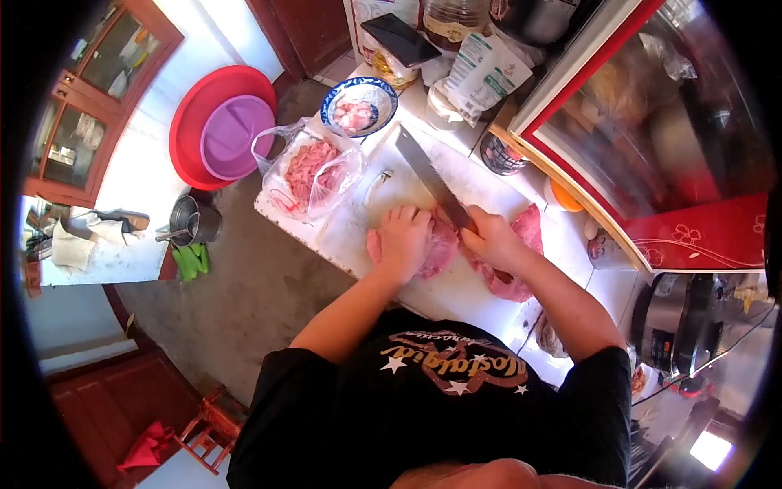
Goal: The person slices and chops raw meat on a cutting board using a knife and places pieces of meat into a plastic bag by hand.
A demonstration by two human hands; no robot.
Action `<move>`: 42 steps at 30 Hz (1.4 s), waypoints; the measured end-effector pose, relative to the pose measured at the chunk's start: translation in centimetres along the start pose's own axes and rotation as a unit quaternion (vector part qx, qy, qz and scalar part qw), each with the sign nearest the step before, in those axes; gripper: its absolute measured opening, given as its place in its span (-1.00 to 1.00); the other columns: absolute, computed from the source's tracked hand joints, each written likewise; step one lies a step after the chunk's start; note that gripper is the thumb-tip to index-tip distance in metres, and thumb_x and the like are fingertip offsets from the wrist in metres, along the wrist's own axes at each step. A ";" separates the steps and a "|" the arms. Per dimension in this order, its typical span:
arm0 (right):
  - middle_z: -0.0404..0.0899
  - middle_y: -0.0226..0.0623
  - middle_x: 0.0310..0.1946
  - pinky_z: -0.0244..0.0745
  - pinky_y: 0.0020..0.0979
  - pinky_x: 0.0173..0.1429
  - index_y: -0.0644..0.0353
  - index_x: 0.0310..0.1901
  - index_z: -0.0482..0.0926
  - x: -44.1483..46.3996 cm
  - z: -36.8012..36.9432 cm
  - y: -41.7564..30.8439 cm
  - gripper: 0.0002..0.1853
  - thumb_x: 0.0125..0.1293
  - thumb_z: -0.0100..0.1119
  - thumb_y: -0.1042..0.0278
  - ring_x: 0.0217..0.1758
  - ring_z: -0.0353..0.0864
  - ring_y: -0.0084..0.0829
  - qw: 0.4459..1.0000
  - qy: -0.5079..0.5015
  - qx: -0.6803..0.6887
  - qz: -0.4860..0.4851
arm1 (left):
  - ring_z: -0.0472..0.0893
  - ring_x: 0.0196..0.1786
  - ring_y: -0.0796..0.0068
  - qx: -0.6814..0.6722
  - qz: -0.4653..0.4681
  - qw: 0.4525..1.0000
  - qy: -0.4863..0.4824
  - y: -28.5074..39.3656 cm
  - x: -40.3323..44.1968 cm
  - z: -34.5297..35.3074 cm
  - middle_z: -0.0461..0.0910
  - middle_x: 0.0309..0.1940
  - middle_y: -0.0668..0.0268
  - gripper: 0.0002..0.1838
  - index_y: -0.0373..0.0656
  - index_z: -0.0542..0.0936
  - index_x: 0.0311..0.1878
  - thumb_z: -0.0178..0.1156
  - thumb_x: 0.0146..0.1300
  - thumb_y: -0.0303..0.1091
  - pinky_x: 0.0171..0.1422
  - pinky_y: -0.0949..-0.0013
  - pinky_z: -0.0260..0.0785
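My right hand (490,238) is wrapped round the handle of a kitchen knife (430,174). Its broad blade points away and to the left over the white cutting board (332,242). My left hand (406,241) presses with bent fingers on a piece of raw meat (441,251), holding it on the board beside the blade. A second piece of raw meat (528,228) lies to the right, partly behind my right hand and forearm. A clear plastic bag (346,174) with sliced raw meat (308,174) sits at the board's left end.
Behind the bag stands a blue-and-white bowl (388,94) with pale meat bits. A phone (399,40), a white packet (487,75) and a can (502,155) line the back. A red-framed cabinet (692,244) rises at right. Red and purple basins (183,130) are at left.
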State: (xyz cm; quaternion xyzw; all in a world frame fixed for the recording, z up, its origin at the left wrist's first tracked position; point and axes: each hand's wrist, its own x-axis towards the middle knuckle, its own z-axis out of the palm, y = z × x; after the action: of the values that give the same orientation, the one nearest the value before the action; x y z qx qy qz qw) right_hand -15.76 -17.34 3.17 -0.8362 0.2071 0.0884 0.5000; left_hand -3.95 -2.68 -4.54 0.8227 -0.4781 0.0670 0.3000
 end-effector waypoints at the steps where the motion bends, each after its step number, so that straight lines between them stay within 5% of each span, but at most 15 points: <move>1: 0.52 0.06 -0.54 0.49 -0.18 -0.35 0.30 -0.03 0.37 -0.8 -0.6 -0.1 -0.71 0.27 0.03 0.36 -0.48 0.59 -0.05 0.999 -0.009 0.038 0.030 | 0.47 -0.21 0.16 0.000 -0.001 1.000 0.002 0.1 0.1 -0.1 0.49 -0.35 0.22 -0.87 -0.10 0.58 -0.33 0.17 0.01 -0.37 -0.09 0.17 0.28; 3: 0.52 0.06 -0.55 0.46 -0.18 -0.37 0.31 -0.09 0.37 -3.1 -0.8 0.9 -0.76 0.27 0.03 0.37 -0.48 0.59 -0.04 0.997 0.033 -0.052 -0.037 | 0.49 -0.21 0.15 -0.012 -0.021 1.000 0.010 0.4 0.3 -0.1 0.51 -0.35 0.22 -0.88 -0.12 0.59 -0.31 0.22 0.06 -0.36 -0.04 0.19 0.29; 4: 0.44 -0.17 -0.62 0.36 -0.35 -0.42 0.34 -0.09 0.37 -3.9 -0.8 1.4 -0.77 0.31 0.04 0.39 -0.57 0.45 -0.36 0.996 0.047 -0.053 -0.046 | 0.49 -0.21 0.15 -0.016 -0.020 1.000 0.007 0.5 0.3 0.0 0.51 -0.35 0.22 -0.88 -0.12 0.59 -0.31 0.22 0.06 -0.36 -0.04 0.19 0.29; 5: 0.44 -0.17 -0.62 0.36 -0.35 -0.42 0.34 -0.09 0.37 -4.6 -0.8 1.5 -0.77 0.31 0.04 0.39 -0.57 0.45 -0.36 0.997 0.048 -0.051 -0.041 | 0.50 -0.22 0.16 -0.005 -0.030 1.000 0.002 0.5 0.3 0.1 0.51 -0.36 0.22 -0.86 -0.12 0.59 -0.28 0.23 0.06 -0.36 -0.04 0.18 0.29; 8: 0.52 0.08 -0.53 0.44 -0.14 -0.36 0.32 -0.13 0.36 -6.0 -1.2 0.3 -0.77 0.26 0.04 0.37 -0.46 0.57 0.04 0.992 0.081 -0.079 -0.061 | 0.50 -0.21 0.16 0.005 -0.033 0.999 0.001 0.3 0.4 0.1 0.51 -0.35 0.22 -0.83 -0.12 0.58 -0.25 0.24 0.05 -0.36 -0.03 0.18 0.28; 15: 0.52 0.18 -0.48 0.43 0.06 -0.25 0.38 -0.11 0.28 -7.7 2.1 -0.1 -0.74 0.21 -0.05 0.42 -0.39 0.55 0.18 0.987 0.022 -0.156 -0.042 | 0.48 -0.15 0.17 0.018 -0.024 0.999 -0.032 0.4 0.5 -0.4 0.51 -0.29 0.20 -0.78 -0.16 0.58 -0.24 0.22 -0.04 -0.42 -0.03 0.18 0.28; 20: 0.54 0.17 -0.46 0.45 0.06 -0.23 0.37 -0.14 0.32 -0.1 2.8 0.4 -0.77 0.21 -0.06 0.43 -0.36 0.56 0.17 0.976 0.054 -0.200 -0.065 | 0.49 -0.15 0.16 0.007 0.022 0.998 -0.051 -0.1 0.5 -0.5 0.52 -0.29 0.21 -0.76 -0.15 0.58 -0.23 0.21 -0.05 -0.43 -0.03 0.19 0.28; 23: 0.56 0.14 -0.46 0.49 -0.01 -0.27 0.31 -0.10 0.36 1.1 1.2 -1.9 -0.75 0.26 0.00 0.35 -0.39 0.57 0.13 0.996 0.033 -0.087 0.003 | 0.49 -0.15 0.16 0.004 0.013 0.999 -0.030 -0.1 0.4 -0.2 0.53 -0.30 0.22 -0.78 -0.15 0.58 -0.25 0.21 -0.04 -0.41 -0.02 0.19 0.28; 26: 0.53 0.02 -0.50 0.50 -0.21 -0.31 0.27 -0.12 0.40 -1.9 -0.1 -1.2 -0.79 0.26 0.02 0.38 -0.46 0.60 -0.12 0.998 0.037 -0.044 0.001 | 0.50 -0.17 0.16 -0.015 -0.018 1.000 0.006 0.0 0.4 -0.1 0.54 -0.30 0.22 -0.80 -0.15 0.58 -0.27 0.22 -0.02 -0.39 -0.01 0.18 0.29; 30: 0.50 0.04 -0.51 0.48 -0.11 -0.28 0.27 -0.16 0.38 -8.4 0.6 0.6 -0.82 0.24 0.02 0.41 -0.42 0.58 0.03 0.984 0.035 -0.164 -0.062 | 0.51 -0.16 0.16 0.024 -0.043 0.998 -0.043 0.3 0.4 -0.3 0.54 -0.28 0.19 -0.79 -0.17 0.58 -0.26 0.23 -0.02 -0.37 0.00 0.17 0.29; 34: 0.53 0.09 -0.48 0.48 0.00 -0.30 0.33 -0.09 0.30 -10.5 1.9 0.1 -0.72 0.19 0.02 0.41 -0.39 0.55 0.13 0.982 0.026 -0.186 -0.017 | 0.50 -0.15 0.15 0.025 -0.024 0.998 -0.052 0.3 0.5 -0.2 0.54 -0.27 0.18 -0.79 -0.19 0.58 -0.29 0.23 -0.04 -0.37 -0.02 0.18 0.29; 36: 0.53 0.12 -0.50 0.47 0.03 -0.29 0.35 -0.10 0.31 -8.7 3.3 0.9 -0.74 0.19 -0.03 0.44 -0.41 0.56 0.14 0.977 0.038 -0.209 -0.031 | 0.50 -0.21 0.19 0.043 -0.001 0.999 -0.004 0.0 0.5 0.2 0.52 -0.35 0.24 -0.83 -0.14 0.58 -0.34 0.20 -0.03 -0.32 -0.09 0.18 0.29; 42: 0.55 0.14 -0.46 0.48 -0.04 -0.28 0.32 -0.08 0.35 2.6 2.9 -0.9 -0.74 0.24 -0.04 0.38 -0.39 0.57 0.09 0.982 0.049 -0.180 -0.032 | 0.51 -0.18 0.15 0.006 0.004 0.998 -0.058 0.1 0.3 -0.4 0.54 -0.30 0.17 -0.81 -0.18 0.58 -0.29 0.21 -0.04 -0.40 -0.05 0.17 0.29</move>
State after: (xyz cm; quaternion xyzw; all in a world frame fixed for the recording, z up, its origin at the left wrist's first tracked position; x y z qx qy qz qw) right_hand -12.84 -15.06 1.57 -0.9220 0.1852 0.0667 0.3334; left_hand -3.81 -2.72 -4.05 0.8252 -0.4976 0.0235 0.2663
